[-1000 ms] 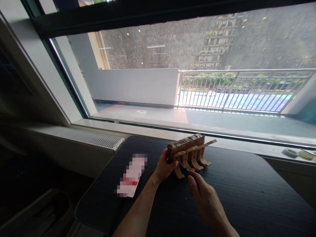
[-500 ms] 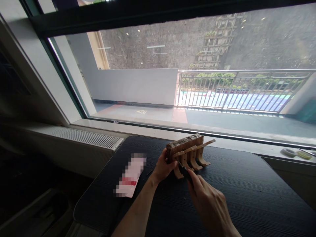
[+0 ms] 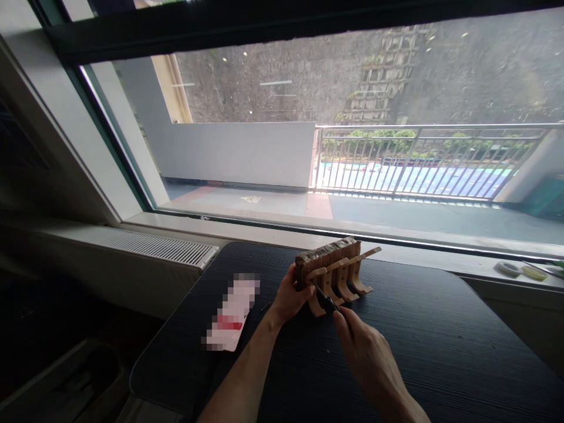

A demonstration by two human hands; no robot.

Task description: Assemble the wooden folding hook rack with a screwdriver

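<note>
My left hand (image 3: 289, 296) is closed around the left end of a wooden hook rack (image 3: 342, 282) and the brown block behind it. The rack has several curved wooden hooks along a light wooden strip. The brown block (image 3: 328, 252) has a shiny, tape-like top and stands against the strip. In my closed right hand (image 3: 365, 343) is a screwdriver (image 3: 329, 304) with a dark handle. Its thin shaft points up and left to the leftmost hook, close to my left thumb. Whether the tip touches a screw is too small to tell.
The dark table (image 3: 440, 341) has rounded corners. A pink, pixelated flat object (image 3: 233, 317) lies on its left side. Rolls of tape (image 3: 509, 269) rest on the windowsill at right. A radiator (image 3: 154, 244) stands left of the table, and a large window (image 3: 247, 153) is ahead.
The rack and both hands sit slightly further left in view, along with the whole scene. My right hand's grip on the screwdriver has turned a little.
</note>
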